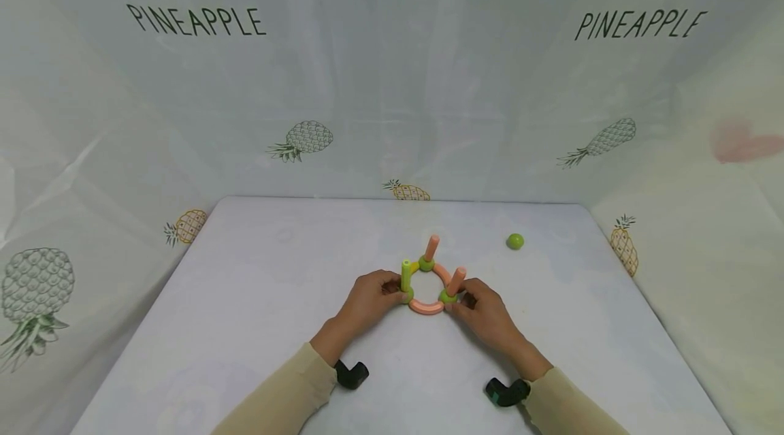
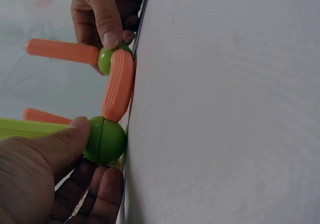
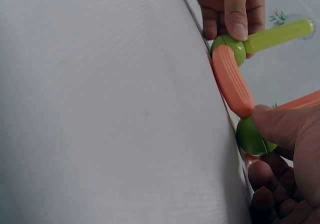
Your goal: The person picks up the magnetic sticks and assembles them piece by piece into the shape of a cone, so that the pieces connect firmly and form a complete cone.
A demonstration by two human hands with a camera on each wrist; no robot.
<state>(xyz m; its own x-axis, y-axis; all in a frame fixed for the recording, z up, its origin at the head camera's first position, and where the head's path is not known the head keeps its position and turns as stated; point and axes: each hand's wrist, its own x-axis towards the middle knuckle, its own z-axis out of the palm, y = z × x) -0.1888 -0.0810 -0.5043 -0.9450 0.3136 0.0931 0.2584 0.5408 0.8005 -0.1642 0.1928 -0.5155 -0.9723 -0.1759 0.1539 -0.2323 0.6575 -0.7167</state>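
Observation:
A ring of curved toy rods and green balls lies on the table. Two curved rods are orange point(image 1: 427, 308), and a yellow one point(image 1: 414, 267) is at the far left. Upright from the balls stand a yellow-green rod point(image 1: 405, 276) and two orange rods point(image 1: 431, 248). My left hand point(image 1: 371, 299) pinches the left green ball point(image 2: 106, 141) between thumb and fingers, below the yellow-green rod. With thumb and fingers my right hand point(image 1: 488, 316) holds the right green ball point(image 3: 254, 136), below an orange rod. The far ball point(image 1: 426, 263) is untouched.
A loose green ball point(image 1: 515, 241) lies on the white table point(image 1: 275, 299), farther back to the right. Behind the table hangs a pale curtain point(image 1: 392, 81) printed with pineapples. Dark bands with camera mounts point(image 1: 352, 375) are on both wrists.

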